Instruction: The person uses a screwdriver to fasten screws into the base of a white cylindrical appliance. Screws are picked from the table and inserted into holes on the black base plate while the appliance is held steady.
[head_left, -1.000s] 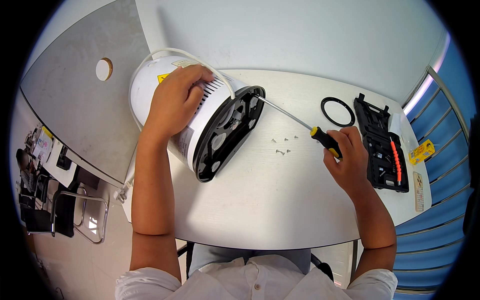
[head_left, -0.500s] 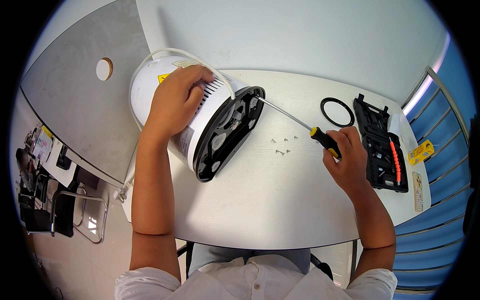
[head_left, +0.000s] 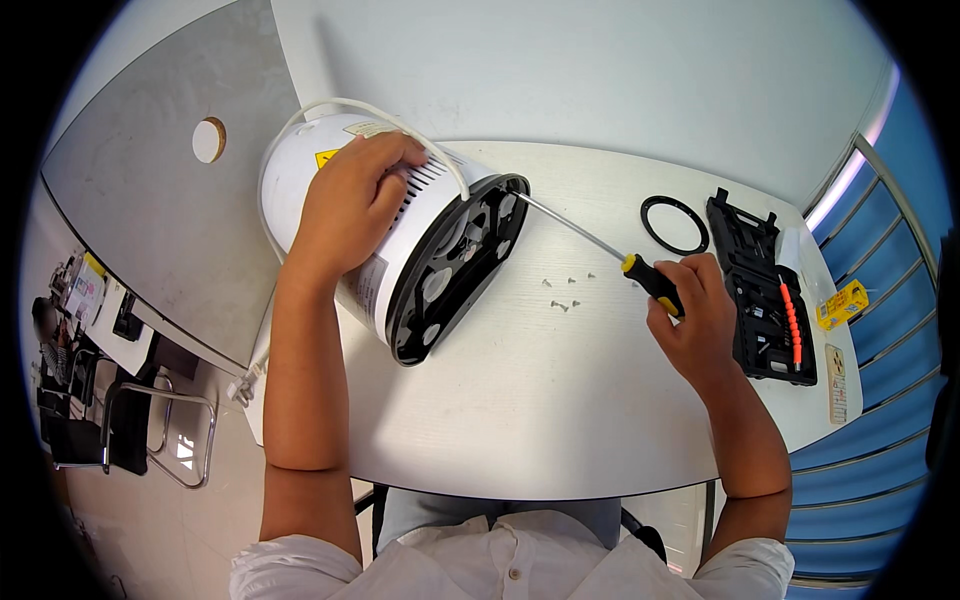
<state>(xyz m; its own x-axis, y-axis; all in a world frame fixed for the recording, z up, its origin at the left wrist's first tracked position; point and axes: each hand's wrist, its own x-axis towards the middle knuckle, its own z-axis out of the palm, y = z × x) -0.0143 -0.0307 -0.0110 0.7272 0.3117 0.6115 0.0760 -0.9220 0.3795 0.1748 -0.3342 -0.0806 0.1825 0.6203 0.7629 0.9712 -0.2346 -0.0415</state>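
Note:
A white rounded appliance with side vents and a yellow warning label lies on its side at the table's left. Its black open base faces right. My left hand is laid over the upper side, fingers curled on the casing near the vents, steadying it. In my right hand is a screwdriver with a black and yellow handle, fingers wrapped round it. The long shaft reaches up and left, its tip inside the base's upper rim; the screw it meets is too small to see.
Several small screws lie mid-table. Farther right are a black ring, an open black tool case with an orange flexible shaft, and a yellow box. A white cord loops over the appliance. A wall borders the far edge.

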